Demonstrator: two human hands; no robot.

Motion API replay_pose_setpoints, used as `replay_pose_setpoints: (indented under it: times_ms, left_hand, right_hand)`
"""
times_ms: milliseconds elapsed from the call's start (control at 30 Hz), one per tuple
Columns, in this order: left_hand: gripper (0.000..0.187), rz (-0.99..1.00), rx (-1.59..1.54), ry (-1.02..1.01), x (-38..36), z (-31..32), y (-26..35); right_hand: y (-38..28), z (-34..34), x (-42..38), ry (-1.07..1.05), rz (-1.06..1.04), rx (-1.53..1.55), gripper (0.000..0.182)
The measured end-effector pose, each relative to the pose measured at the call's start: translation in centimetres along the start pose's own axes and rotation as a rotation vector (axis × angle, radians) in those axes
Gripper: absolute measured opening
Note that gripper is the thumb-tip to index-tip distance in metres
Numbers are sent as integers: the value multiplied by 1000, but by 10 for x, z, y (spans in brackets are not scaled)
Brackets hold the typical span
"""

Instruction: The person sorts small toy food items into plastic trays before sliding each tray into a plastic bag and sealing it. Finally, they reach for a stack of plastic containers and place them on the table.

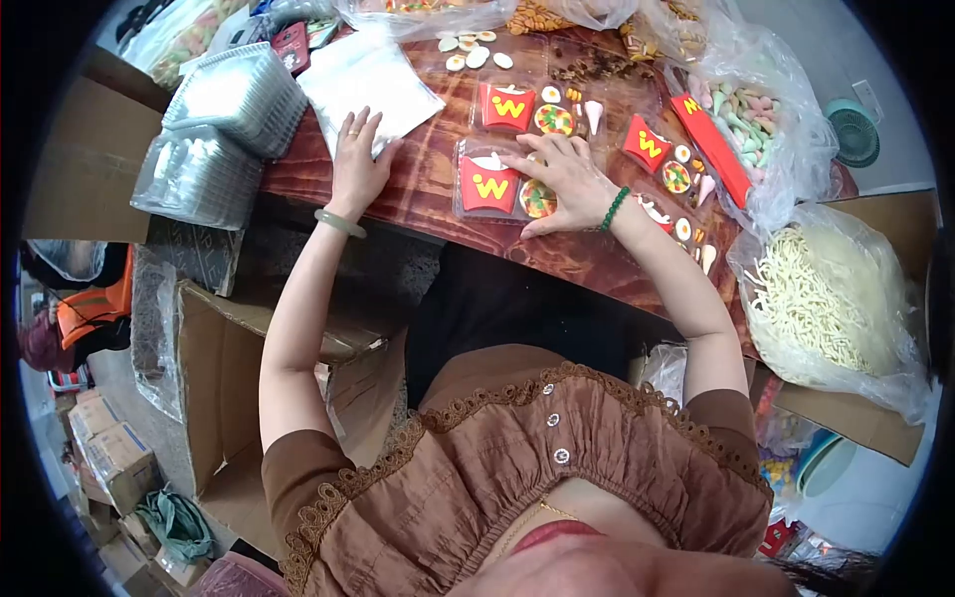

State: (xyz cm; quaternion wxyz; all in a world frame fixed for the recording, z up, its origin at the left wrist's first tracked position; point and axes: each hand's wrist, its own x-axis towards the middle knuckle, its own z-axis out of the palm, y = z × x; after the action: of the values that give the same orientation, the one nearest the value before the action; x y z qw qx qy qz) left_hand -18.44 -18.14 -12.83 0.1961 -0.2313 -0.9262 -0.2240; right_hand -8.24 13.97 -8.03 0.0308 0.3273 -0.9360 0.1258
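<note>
My left hand (360,164) lies with fingers stretched out on the near edge of a stack of white, film-like sheets (373,85). Over a clear plastic tray (465,156) my right hand (572,184) is spread, thumb and fingers apart, partly covering its contents. In that tray are a red toy fries box (489,187) with a yellow mark and a round toy pizza (538,199); whatever else it holds is hidden beneath the hand. Just beyond sits a similar set with a red fries box (506,107), a pizza (553,120), a toy egg and a small cone.
Clear tray stacks (234,99) stand at the table's left. More filled sets (647,144) lie to the right, beside a long red strip (711,149) and a bag of pastel cones (746,124). A bag of cream-coloured sticks (811,298) rests in a carton at right. Toy eggs (477,57) lie at the back.
</note>
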Motion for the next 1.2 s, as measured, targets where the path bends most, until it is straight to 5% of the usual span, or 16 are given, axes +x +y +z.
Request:
replay_pose_setpoints:
  times_ms: [467,767,867,967,1033,1200]
  left_hand:
    - [23,-103,69,8,-10,5,15]
    - [18,-283,-31,51,-4,18,5]
    - [19,-374,-83,28,4,13,-1]
    - [23,-529,-228,-67,14,0,1]
    - [26,-645,-358,-150,19,0,-4]
    - [28,-746,-567,-212,27,0,-22]
  right_hand:
    - [2,-12,-5,-40,-52,85,88]
    - [14,-4,74,255,90,224,39]
    - [32,6,109,176,243,48,50]
    - [46,18,122,126,41,-109,70]
    - [48,19,123,-56,51,-232,70]
    - [50,4,117,-132,125,-352,60]
